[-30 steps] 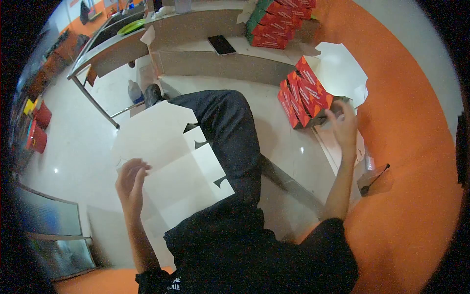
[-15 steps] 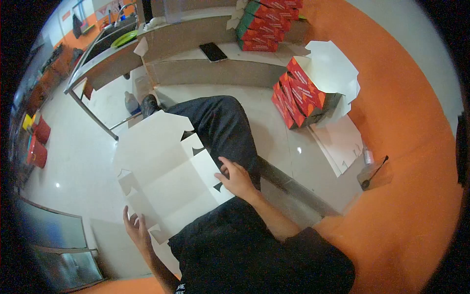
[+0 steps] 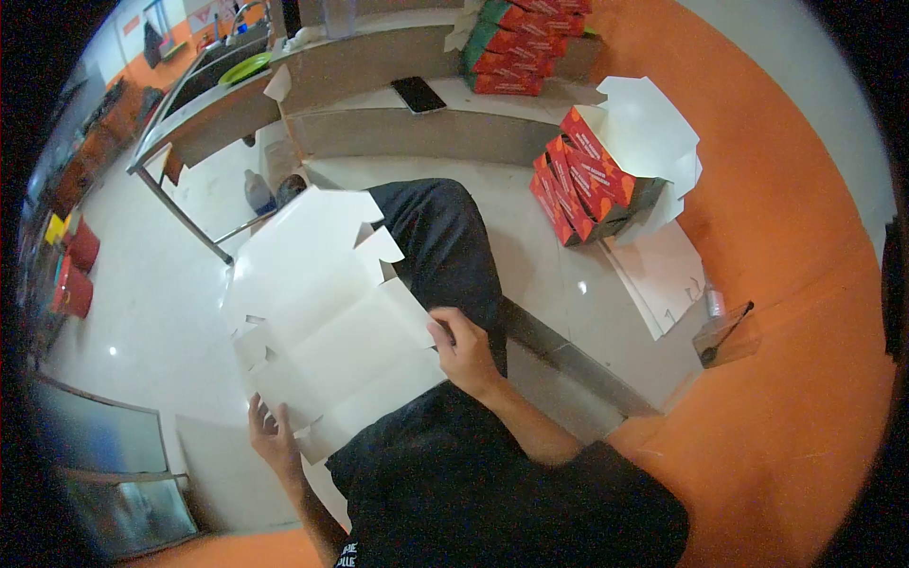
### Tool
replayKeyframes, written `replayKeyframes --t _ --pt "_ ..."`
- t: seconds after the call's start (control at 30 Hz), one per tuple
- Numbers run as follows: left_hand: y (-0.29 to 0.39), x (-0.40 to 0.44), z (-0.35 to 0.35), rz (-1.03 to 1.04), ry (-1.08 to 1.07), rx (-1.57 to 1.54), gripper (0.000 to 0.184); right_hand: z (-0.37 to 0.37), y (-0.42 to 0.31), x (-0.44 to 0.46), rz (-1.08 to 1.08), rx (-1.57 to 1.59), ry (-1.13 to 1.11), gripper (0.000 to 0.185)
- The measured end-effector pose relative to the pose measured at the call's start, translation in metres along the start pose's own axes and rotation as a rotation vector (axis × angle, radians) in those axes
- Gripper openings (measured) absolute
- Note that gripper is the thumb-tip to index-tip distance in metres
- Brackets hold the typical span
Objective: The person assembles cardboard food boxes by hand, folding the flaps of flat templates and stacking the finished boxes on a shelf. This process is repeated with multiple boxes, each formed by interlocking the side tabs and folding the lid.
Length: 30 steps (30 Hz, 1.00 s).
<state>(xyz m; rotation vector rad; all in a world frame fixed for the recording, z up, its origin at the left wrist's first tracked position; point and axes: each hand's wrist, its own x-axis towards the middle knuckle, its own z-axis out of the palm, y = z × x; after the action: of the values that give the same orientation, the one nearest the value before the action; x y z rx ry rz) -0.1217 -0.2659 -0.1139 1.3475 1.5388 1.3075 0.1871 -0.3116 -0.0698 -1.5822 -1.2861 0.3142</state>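
An unfolded white cardboard box blank (image 3: 350,327) lies across my lap, its plain inner side up, with creases and cut tabs along both sides. My right hand (image 3: 464,348) grips its right edge, thumb over the side flap and fingers partly hidden. At the lower left edge is my left hand (image 3: 275,434), fingers apart and slightly bent beside the small corner tabs. Whether those fingertips touch the cardboard I cannot tell.
Red printed boxes (image 3: 578,185) are stacked at the right, an open white-lined box (image 3: 649,133) on top. Flat white sheets (image 3: 658,275) lie beside them. More red boxes (image 3: 516,52) and a phone (image 3: 418,95) rest on the ledge. A metal-legged frame (image 3: 185,213) stands left.
The blank has tilted and its side flaps have risen a little. My right hand has closed on the right edge. My left hand has moved slightly right along with the left edge.
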Motion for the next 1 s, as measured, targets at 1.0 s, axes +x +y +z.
replayKeyframes --t 1.0 --pt "0.031 -0.013 0.060 0.506 -0.237 0.688 0.031 0.037 0.007 0.020 0.710 0.901 -0.601 0.055"
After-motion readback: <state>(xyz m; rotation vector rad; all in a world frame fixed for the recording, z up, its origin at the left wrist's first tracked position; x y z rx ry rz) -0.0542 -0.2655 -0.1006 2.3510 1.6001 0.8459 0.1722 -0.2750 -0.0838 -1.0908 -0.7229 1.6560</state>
